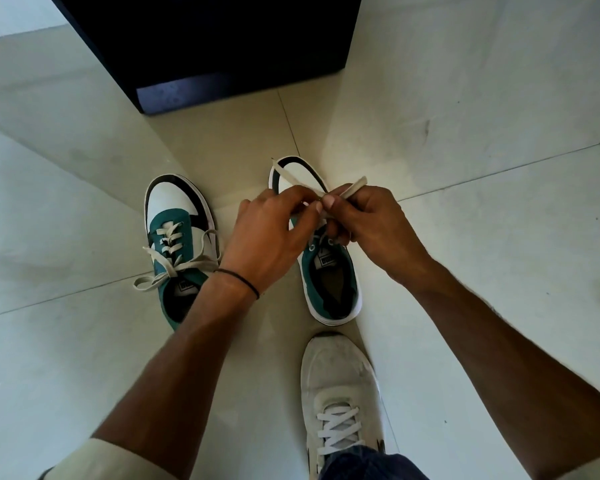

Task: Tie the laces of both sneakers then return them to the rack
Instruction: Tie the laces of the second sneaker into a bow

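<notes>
Pale tiled floor, dark cabinet at top of view, probably the rack, just beyond the shoes. 2 green-and-white sneakers side by side on the floor, toes toward it.

Left sneaker: bow looks tied, loops and ends splayed over the tongue. Count it done.

Right sneaker: in progress. Both hands meet above its eyelets. Left hand: fingers curled in, tips pressed together on the lace at the crossing. Right hand: thumb and forefinger pinching the lace; 1 flat end sticks out past the knuckles to the right. Other strand runs taut up-left over the toe. Can't tell whether a loop is formed yet; fingers hide the crossing.

Judgement: mid-knot, roughly half the task done; rack return not started.

To do it well:
- keep tension on both strands so the base knot doesn't slacken
- hold the crossing low, close to the top eyelets, not floating above
- flat lace: keep it untwisted through the pinch or the bow sits skewed
- even out the 2 loops before cinching, pull sideways not up
- shoe isn't braced, so a hard pull could drag it; steady pull only

White shoe on the person's own foot sits just behind the right sneaker's heel; keep it clear of trailing ends.
</notes>
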